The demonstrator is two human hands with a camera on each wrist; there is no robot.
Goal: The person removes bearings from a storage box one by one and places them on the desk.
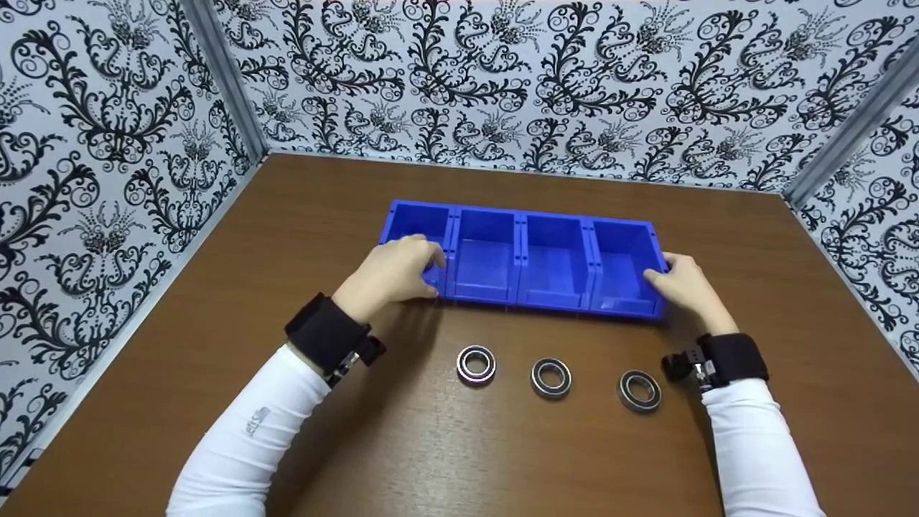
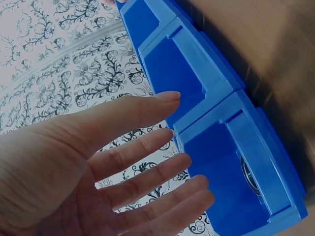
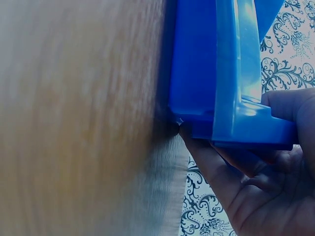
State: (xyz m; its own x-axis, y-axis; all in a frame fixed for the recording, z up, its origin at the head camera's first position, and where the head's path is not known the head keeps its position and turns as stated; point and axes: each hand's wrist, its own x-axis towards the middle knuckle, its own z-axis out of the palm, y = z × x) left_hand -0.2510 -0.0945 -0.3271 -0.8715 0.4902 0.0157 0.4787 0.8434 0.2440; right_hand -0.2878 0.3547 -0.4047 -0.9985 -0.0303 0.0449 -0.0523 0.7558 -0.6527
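A row of joined blue plastic bins stands on the table. My left hand hovers at the leftmost bin, its fingers spread and loosely bent, holding nothing. In the left wrist view, part of a bearing shows inside the end bin, partly hidden by the bin's front lip. My right hand grips the right end wall of the bin row, thumb inside and fingers outside and beneath. In front of the bins lie three ring bearings: a left one, a middle one and a right one.
The brown wooden table carries the bins and bearings. Patterned panels close off the back and sides, with grey metal posts at the corners. Each wrist wears a black strap with a small camera.
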